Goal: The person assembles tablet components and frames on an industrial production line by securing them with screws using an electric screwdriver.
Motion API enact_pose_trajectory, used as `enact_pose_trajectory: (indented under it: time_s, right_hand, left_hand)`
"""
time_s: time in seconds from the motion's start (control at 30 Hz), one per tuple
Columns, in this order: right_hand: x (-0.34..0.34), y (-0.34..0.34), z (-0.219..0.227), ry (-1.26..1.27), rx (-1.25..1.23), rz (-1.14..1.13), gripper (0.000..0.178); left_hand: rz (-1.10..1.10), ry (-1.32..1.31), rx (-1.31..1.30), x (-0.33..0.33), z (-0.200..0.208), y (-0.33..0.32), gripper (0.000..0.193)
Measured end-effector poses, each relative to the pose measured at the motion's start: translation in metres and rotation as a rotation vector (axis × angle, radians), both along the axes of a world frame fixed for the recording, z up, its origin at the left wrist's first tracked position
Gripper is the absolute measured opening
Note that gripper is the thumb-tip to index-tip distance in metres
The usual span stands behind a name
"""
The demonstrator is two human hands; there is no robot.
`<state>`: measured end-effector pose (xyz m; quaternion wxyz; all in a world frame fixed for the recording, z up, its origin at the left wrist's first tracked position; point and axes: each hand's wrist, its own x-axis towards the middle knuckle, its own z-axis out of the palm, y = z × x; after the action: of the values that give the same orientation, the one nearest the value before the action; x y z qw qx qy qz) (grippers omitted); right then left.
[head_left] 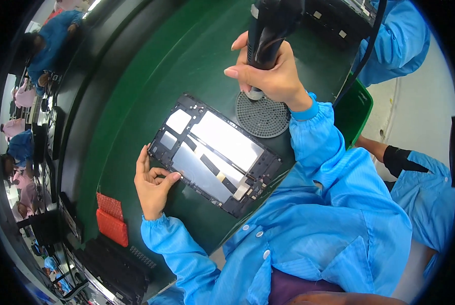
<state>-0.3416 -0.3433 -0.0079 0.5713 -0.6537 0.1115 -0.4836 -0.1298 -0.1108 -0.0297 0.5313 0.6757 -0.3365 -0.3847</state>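
A tablet frame (215, 157) lies tilted on the green worktop, its inside up. White and silvery panels, dark strips and small circuit parts show on it. My left hand (154, 185) pinches its left edge, thumb on top and fingers curled at the corner. Above the table, my right hand (273, 71) is closed round a thick, glossy black hand-held tool (265, 43) with slots in its side and a pale tip; it resembles a heat gun. The tip points down over a round grey perforated disc (262, 118) beside the tablet's far right edge.
A red bubble-wrap pouch (112, 226) lies at left on the green worktop (131, 112). Dark flat panels (113, 264) sit at lower left. Right of the disc stands a green bin (357, 109); a black cable (367, 53) hangs nearby. Blue-sleeved people (398, 43) are close on the right.
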Motion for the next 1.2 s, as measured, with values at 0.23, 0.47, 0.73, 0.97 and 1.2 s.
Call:
enact_pose_trajectory:
  time_s: [0.23,0.47,0.73,0.97,1.2]
  right_hand:
    - [-0.001,-0.002,-0.002,0.045,0.061,0.008,0.033]
    - [-0.001,-0.004,-0.006,0.044,0.050,0.014,0.033]
    - [-0.001,-0.001,-0.003,0.047,0.009,0.012,0.028]
    - [0.024,0.028,0.023,-0.088,0.021,0.183,0.037]
    - [0.067,0.077,0.036,-0.083,-0.015,0.449,0.038]
  left_hand:
    - [0.001,-0.013,-0.011,-0.001,0.000,-0.001,0.089]
    - [-0.003,-0.009,-0.026,-0.002,0.001,-0.002,0.089]
    - [0.021,-0.036,-0.006,-0.005,0.006,-0.001,0.086]
    - [0.092,-0.843,-0.220,-0.050,0.013,-0.014,0.016]
    - [0.061,-0.588,-0.211,-0.073,0.008,-0.006,0.021]
